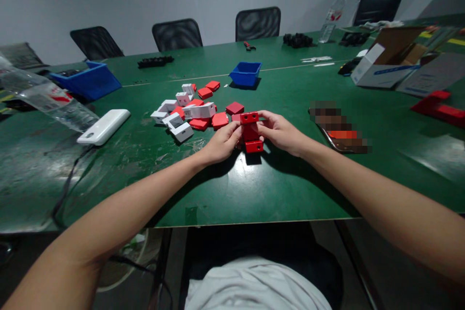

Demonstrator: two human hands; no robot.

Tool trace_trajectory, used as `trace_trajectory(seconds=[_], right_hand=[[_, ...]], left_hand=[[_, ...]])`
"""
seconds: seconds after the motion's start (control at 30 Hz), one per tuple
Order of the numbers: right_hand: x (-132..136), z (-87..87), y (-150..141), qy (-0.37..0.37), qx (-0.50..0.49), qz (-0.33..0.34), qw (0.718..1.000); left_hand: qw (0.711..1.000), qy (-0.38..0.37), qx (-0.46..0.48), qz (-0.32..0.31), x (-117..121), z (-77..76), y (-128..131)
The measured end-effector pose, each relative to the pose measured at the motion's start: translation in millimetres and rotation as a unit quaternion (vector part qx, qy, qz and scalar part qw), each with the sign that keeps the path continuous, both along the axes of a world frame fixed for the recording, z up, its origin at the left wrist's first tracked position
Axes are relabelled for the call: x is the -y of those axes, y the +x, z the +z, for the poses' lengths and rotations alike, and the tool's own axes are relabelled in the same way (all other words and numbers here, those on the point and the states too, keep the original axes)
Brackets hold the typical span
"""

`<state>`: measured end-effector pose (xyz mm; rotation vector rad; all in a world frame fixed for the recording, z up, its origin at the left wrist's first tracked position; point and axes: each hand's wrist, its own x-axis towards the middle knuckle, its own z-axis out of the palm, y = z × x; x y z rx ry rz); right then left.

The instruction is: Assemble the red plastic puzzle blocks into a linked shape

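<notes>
Between both hands, just above the green table, is a red plastic bracket-like part with two blocky ends and small round holes. My left hand pinches its left side. From the right, the fingers of my right hand close on the same part. Just behind my left hand lies a flat red block. Farther left is a loose pile of red blocks and white plastic housings, some lying on top of others.
A small blue bin stands behind the pile. At left are a white power bank, a tilted plastic bottle and a larger blue bin. A phone, partly blurred out, and an open cardboard box are at right.
</notes>
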<state>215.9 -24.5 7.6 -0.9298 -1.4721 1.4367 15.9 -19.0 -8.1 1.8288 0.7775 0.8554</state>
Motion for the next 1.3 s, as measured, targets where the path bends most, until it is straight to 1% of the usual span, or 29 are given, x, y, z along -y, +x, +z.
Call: trace_trajectory(seconds=[0.27, 0.47, 0.63, 0.73, 0.87, 0.93, 1.03, 1.1, 1.17, 1.3], right_hand=[[0, -1.2, 1, 0.009, 0.007, 0.006, 1.0], [0, 0.0, 1, 0.0, 0.004, 0.002, 1.0], [0, -0.7, 0, -0.012, -0.017, 0.003, 1.0], [3, 1.2, -3, -0.054, -0.05, -0.005, 0.997], [8, 9.8, -8, -0.159, -0.113, -0.02, 0.981], [9, 14.8, -9, -0.199, -0.122, -0.041, 0.971], [9, 19.4, -10, -0.227, -0.131, -0.084, 0.961], [8, 19.8, -9, -0.23, -0.14, -0.097, 0.958], [6, 18.4, -7, -0.222, -0.154, -0.096, 0.958], [3, 12.6, -3, -0.178, -0.187, -0.085, 0.962]], left_hand=[[1.0, 0.006, -0.019, 0.008, 1, 1.4, 0], [0.999, 0.019, -0.037, 0.022, 2, 3.7, 1], [1.0, 0.0, -0.025, 0.018, 2, 4.2, 1], [1.0, -0.017, -0.001, 0.007, 3, 3.6, 1], [1.0, -0.026, -0.002, 0.006, 3, 4.3, 1], [1.0, -0.022, -0.014, 0.006, 3, 5.2, 1], [1.0, -0.013, -0.027, -0.005, 4, 6.2, 1], [0.999, -0.002, -0.04, -0.005, 5, 6.4, 1], [0.998, 0.015, -0.055, 0.005, 6, 6.6, 1], [0.994, 0.067, -0.081, 0.026, 9, 8.8, 2]])
